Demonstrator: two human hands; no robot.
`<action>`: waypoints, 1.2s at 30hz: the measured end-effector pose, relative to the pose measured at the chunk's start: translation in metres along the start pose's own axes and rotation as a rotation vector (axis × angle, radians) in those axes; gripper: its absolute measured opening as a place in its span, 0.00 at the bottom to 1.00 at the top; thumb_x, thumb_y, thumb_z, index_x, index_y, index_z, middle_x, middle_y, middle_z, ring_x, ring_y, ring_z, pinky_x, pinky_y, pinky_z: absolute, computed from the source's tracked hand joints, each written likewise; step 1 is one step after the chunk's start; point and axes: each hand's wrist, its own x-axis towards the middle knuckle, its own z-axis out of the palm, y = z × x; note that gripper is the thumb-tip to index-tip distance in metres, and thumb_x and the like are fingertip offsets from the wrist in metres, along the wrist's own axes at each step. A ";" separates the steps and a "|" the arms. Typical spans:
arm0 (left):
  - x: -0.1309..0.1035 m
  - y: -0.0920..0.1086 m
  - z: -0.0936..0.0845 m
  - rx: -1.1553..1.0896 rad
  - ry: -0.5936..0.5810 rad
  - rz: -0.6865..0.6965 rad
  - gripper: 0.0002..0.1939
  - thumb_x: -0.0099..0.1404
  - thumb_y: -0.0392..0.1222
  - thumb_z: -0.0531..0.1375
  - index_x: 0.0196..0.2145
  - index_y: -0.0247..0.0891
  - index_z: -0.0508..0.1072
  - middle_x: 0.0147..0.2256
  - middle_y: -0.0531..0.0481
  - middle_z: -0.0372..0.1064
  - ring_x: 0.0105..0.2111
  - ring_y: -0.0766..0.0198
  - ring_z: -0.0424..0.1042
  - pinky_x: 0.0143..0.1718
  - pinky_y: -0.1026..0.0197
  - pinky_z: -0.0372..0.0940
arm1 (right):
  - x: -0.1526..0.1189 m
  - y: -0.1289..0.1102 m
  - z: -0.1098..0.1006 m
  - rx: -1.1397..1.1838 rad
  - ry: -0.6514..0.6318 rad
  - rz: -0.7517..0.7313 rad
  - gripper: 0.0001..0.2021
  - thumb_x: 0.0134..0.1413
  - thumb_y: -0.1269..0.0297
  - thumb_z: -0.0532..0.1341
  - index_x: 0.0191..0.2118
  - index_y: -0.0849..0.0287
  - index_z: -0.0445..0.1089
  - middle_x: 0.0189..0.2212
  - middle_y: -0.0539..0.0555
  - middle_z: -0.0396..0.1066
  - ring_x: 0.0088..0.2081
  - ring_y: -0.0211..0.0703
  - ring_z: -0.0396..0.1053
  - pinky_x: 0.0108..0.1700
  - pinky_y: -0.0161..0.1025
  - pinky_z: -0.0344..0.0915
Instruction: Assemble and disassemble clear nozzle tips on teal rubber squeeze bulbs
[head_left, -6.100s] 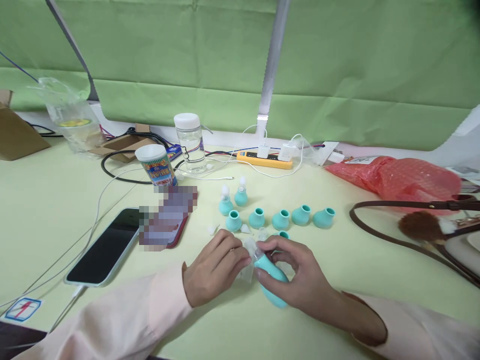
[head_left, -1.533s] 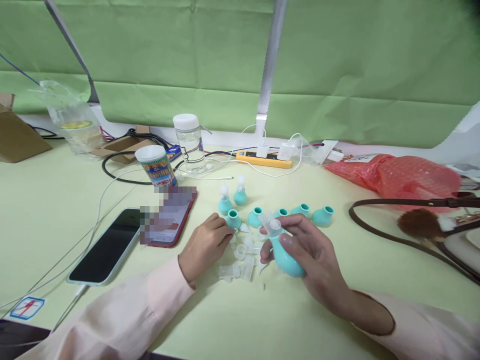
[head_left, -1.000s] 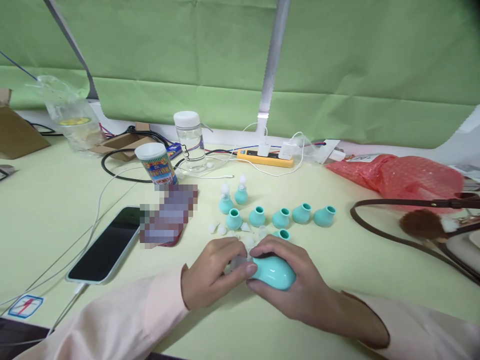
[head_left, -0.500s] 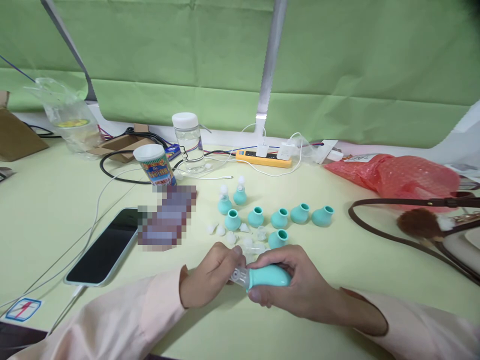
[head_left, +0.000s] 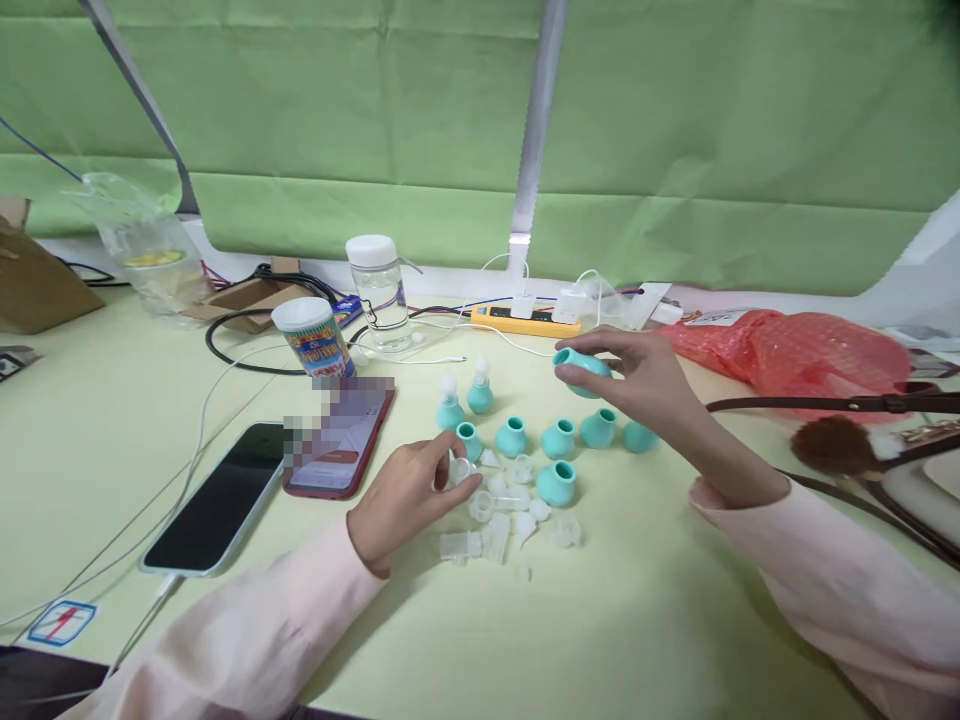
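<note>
My right hand [head_left: 645, 385] holds a teal bulb [head_left: 583, 370] tilted in the air, its opening toward the left, behind the row of bulbs. Low over the small clear parts [head_left: 511, 498], my left hand [head_left: 412, 490] has its thumb and fingertips apart around a clear ring-like piece [head_left: 460, 470]; whether they touch it is unclear. Several open teal bulbs [head_left: 557, 484] stand on the table, and two more [head_left: 450, 411] carry clear tops with white tips. A clear cylinder [head_left: 454, 545] lies at the front of the loose parts.
Left of the parts lie a black-screened phone [head_left: 217, 500] and a red-cased phone [head_left: 341, 450]. Behind are a patterned cup [head_left: 319, 345], a clear bottle [head_left: 381, 300] and a yellow power strip [head_left: 525, 322]. Red bubble wrap [head_left: 817, 360] and a brown strap are at right.
My hands have moved apart. The right one has carried the teal bulb up and back, away from the clear cylinder, while the left has let go and shifted slightly left and up.
</note>
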 end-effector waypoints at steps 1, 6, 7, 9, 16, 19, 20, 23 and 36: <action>0.000 -0.002 0.001 0.022 -0.011 0.017 0.11 0.57 0.46 0.53 0.33 0.36 0.65 0.19 0.56 0.58 0.20 0.69 0.58 0.23 0.67 0.53 | 0.004 0.008 0.003 -0.057 0.007 0.014 0.07 0.40 0.61 0.62 0.30 0.55 0.71 0.32 0.52 0.71 0.34 0.45 0.68 0.35 0.43 0.65; 0.000 -0.010 0.005 0.121 -0.072 0.086 0.12 0.59 0.43 0.51 0.39 0.38 0.66 0.28 0.50 0.64 0.27 0.65 0.64 0.30 0.64 0.58 | 0.011 0.042 0.025 -0.374 -0.070 0.044 0.11 0.44 0.62 0.57 0.34 0.61 0.69 0.30 0.54 0.72 0.32 0.43 0.69 0.37 0.39 0.64; 0.000 -0.010 0.006 0.140 -0.082 0.090 0.13 0.60 0.43 0.50 0.40 0.37 0.66 0.30 0.48 0.65 0.29 0.64 0.65 0.32 0.63 0.59 | 0.011 0.047 0.028 -0.416 -0.108 0.047 0.11 0.43 0.63 0.57 0.34 0.61 0.69 0.29 0.54 0.72 0.31 0.43 0.69 0.36 0.39 0.64; 0.000 -0.010 0.007 0.177 -0.097 0.091 0.14 0.61 0.43 0.48 0.42 0.37 0.65 0.33 0.46 0.65 0.31 0.62 0.66 0.34 0.61 0.60 | 0.012 0.054 0.033 -0.461 -0.177 0.046 0.09 0.42 0.64 0.58 0.32 0.62 0.69 0.27 0.54 0.72 0.29 0.43 0.69 0.32 0.38 0.63; -0.001 -0.007 0.010 0.321 -0.112 0.154 0.18 0.64 0.44 0.42 0.46 0.35 0.61 0.34 0.44 0.63 0.30 0.60 0.66 0.32 0.59 0.61 | 0.019 0.038 0.038 -0.526 -0.225 -0.023 0.20 0.41 0.61 0.59 0.43 0.63 0.64 0.36 0.59 0.70 0.36 0.51 0.67 0.38 0.46 0.61; -0.003 -0.006 0.011 0.319 -0.074 0.196 0.17 0.63 0.42 0.44 0.46 0.35 0.61 0.35 0.44 0.63 0.31 0.60 0.66 0.33 0.59 0.62 | 0.022 0.024 0.047 -0.446 -0.261 -0.163 0.28 0.46 0.58 0.56 0.54 0.59 0.52 0.49 0.58 0.61 0.46 0.50 0.62 0.43 0.43 0.59; -0.003 -0.006 0.011 0.310 -0.060 0.207 0.16 0.63 0.42 0.44 0.46 0.35 0.61 0.35 0.44 0.62 0.32 0.60 0.66 0.33 0.59 0.62 | 0.023 0.020 0.052 -0.414 -0.301 -0.224 0.29 0.47 0.58 0.55 0.56 0.57 0.48 0.51 0.57 0.58 0.49 0.49 0.59 0.45 0.43 0.58; -0.004 -0.007 0.012 0.307 -0.046 0.239 0.16 0.63 0.41 0.45 0.47 0.36 0.61 0.37 0.44 0.62 0.33 0.60 0.66 0.34 0.59 0.63 | 0.026 0.016 0.065 -0.369 -0.466 -0.329 0.26 0.52 0.62 0.51 0.58 0.52 0.45 0.51 0.56 0.58 0.52 0.49 0.55 0.46 0.46 0.56; -0.005 -0.014 0.021 0.370 -0.068 0.273 0.17 0.64 0.42 0.43 0.50 0.38 0.57 0.41 0.43 0.61 0.34 0.60 0.67 0.34 0.57 0.65 | 0.032 0.010 0.068 -0.292 0.015 -0.271 0.12 0.55 0.69 0.45 0.45 0.62 0.57 0.41 0.59 0.64 0.44 0.45 0.61 0.46 0.44 0.56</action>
